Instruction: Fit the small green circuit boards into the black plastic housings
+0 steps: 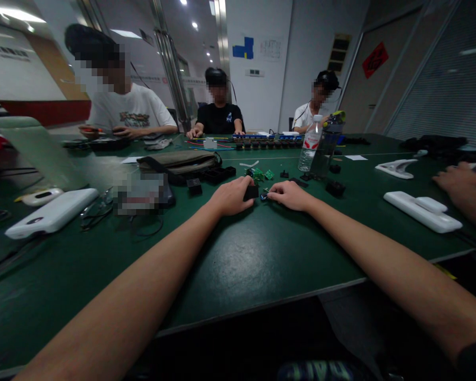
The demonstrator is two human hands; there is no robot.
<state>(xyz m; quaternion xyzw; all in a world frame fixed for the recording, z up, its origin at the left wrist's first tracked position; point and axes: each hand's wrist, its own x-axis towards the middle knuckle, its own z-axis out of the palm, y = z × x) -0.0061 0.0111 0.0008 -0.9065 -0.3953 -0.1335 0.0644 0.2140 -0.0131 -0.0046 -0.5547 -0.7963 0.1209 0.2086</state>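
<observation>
here, both arms are stretching forward over the green tabletop (pixel 262 264), and the two hands are meeting close together near its middle. the left hand (pixel 232 196) is curling around a small black block (pixel 251 192), with the block sticking out from between thumb and fingers toward the other hand. the right hand (pixel 289 194) is pinching a tiny blue part (pixel 264 196) at its fingertips, holding it right beside the black block; whether the two pieces are touching is too small to tell.

just beyond the hands, a few small green circuit boards (pixel 262 174) are lying on the tabletop, with loose black parts (pixel 335 188) scattered beyond the right hand. further out past the right hand, a clear water bottle (pixel 310 144) and a darker bottle (pixel 327 145) are standing upright side by side. well beyond the left hand, a flat olive pouch (pixel 178 161) is lying with black boxes (pixel 220 174) beside it. far out to the side of the left hand, a white device (pixel 51 212) and a pair of glasses (pixel 97 211) are resting. well off to the side of the right hand, a long white case (pixel 422 210) is lying flat, and another person's hand (pixel 458 177) is resting just past it. three other people are sitting at the far side of the tabletop, working with their own hands.
</observation>
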